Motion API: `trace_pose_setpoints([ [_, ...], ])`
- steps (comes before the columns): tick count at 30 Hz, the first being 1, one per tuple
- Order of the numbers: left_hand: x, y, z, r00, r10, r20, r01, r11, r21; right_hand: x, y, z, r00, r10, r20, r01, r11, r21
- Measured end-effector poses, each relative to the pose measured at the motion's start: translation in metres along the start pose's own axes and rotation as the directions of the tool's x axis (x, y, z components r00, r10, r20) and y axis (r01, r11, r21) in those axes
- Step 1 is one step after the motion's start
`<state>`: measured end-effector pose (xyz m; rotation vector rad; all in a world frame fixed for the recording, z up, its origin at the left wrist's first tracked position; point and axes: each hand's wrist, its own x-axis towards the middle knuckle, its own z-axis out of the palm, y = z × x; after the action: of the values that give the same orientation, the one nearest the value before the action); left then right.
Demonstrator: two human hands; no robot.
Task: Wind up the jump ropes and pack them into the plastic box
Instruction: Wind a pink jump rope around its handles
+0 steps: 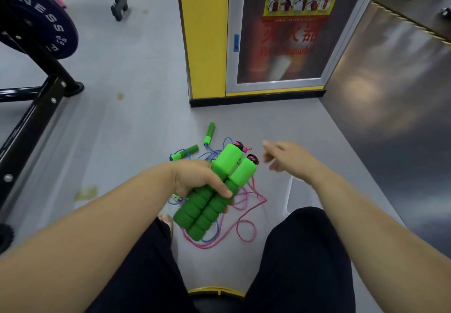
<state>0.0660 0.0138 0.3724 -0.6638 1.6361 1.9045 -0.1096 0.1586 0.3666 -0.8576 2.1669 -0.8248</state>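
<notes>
My left hand (197,178) grips a pair of green foam jump-rope handles (212,195) held side by side, their pink rope (246,227) trailing in loops to the grey floor. My right hand (285,157) hovers open to the right of the handles' upper ends, fingers spread, slightly blurred, holding nothing. Farther out on the floor lies a second rope with a blue cord (219,150) and two smaller green handles (210,133) (185,153), tangled and loose. The rim of a clear plastic box (289,195) shows faintly under my right forearm.
A yellow pillar with a fire-extinguisher cabinet (278,37) stands straight ahead. A black weight rack with a dark plate (36,24) fills the left side. My knees in black trousers (300,251) frame the ropes, and a yellow-edged seat (217,290) is below me.
</notes>
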Motion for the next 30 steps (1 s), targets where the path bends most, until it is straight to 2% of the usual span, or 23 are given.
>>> trace_pose_setpoints([
  [1, -0.005, 0.004, -0.007, 1.0, -0.022, -0.006, 0.022, 0.997, 0.071, -0.003, 0.002, -0.007, 0.998, -0.055, 0.016, 0.056, 0.995, -0.081],
  [2, -0.009, 0.01, -0.012, 0.999, -0.04, -0.001, 0.04, 0.991, 0.128, -0.006, 0.0, -0.01, 0.986, -0.134, 0.101, 0.146, 0.981, -0.128],
  [4, -0.016, 0.023, -0.018, 0.997, -0.068, 0.044, 0.057, 0.976, 0.209, -0.01, -0.013, -0.004, 0.914, -0.227, 0.336, 0.268, 0.96, -0.082],
  [6, -0.022, 0.036, -0.018, 0.991, -0.085, 0.104, 0.055, 0.963, 0.264, -0.01, -0.026, 0.01, 0.843, -0.302, 0.445, 0.307, 0.95, 0.063],
  [10, -0.036, 0.042, -0.032, 0.982, -0.08, 0.171, 0.032, 0.963, 0.266, -0.006, -0.037, 0.015, 0.875, -0.365, 0.319, 0.329, 0.93, 0.162],
  [12, -0.043, 0.034, -0.044, 0.975, -0.016, 0.222, -0.024, 0.984, 0.175, -0.009, -0.031, 0.005, 0.91, -0.32, 0.265, 0.285, 0.945, 0.163],
  [14, -0.046, 0.026, -0.053, 0.966, 0.116, 0.229, -0.12, 0.993, 0.001, -0.006, -0.019, -0.002, 0.943, -0.254, 0.217, 0.231, 0.965, 0.126],
  [16, -0.044, 0.023, -0.055, 0.965, 0.229, 0.13, -0.204, 0.962, -0.183, -0.004, -0.01, 0.002, 0.961, -0.217, 0.17, 0.209, 0.976, 0.063],
  [19, -0.033, 0.027, -0.049, 0.967, 0.191, -0.167, -0.228, 0.944, -0.239, -0.002, 0.0, 0.021, 0.965, -0.229, 0.127, 0.255, 0.931, -0.26],
  [22, -0.018, 0.031, -0.04, 0.911, 0.085, -0.404, -0.151, 0.979, -0.134, -0.006, -0.002, 0.04, 0.954, -0.24, 0.181, 0.299, 0.717, -0.629],
  [24, -0.008, 0.031, -0.038, 0.827, 0.082, -0.556, -0.084, 0.996, 0.023, -0.011, -0.014, 0.048, 0.917, -0.3, 0.261, 0.388, 0.533, -0.752],
  [25, -0.004, 0.031, -0.037, 0.776, 0.115, -0.621, -0.018, 0.987, 0.161, -0.013, -0.021, 0.05, 0.892, -0.336, 0.302, 0.436, 0.464, -0.771],
  [26, 0.0, 0.032, -0.035, 0.73, 0.166, -0.664, 0.087, 0.94, 0.33, -0.015, -0.031, 0.051, 0.866, -0.37, 0.335, 0.475, 0.402, -0.783],
  [27, 0.001, 0.032, -0.032, 0.696, 0.233, -0.68, 0.214, 0.836, 0.506, -0.016, -0.041, 0.05, 0.84, -0.407, 0.359, 0.504, 0.336, -0.796],
  [28, 0.001, 0.033, -0.025, 0.677, 0.306, -0.669, 0.329, 0.687, 0.647, -0.018, -0.053, 0.048, 0.817, -0.438, 0.375, 0.518, 0.274, -0.81],
  [30, 0.002, 0.032, -0.015, 0.677, 0.392, -0.623, 0.467, 0.426, 0.775, -0.018, -0.071, 0.037, 0.783, -0.478, 0.398, 0.526, 0.167, -0.834],
])
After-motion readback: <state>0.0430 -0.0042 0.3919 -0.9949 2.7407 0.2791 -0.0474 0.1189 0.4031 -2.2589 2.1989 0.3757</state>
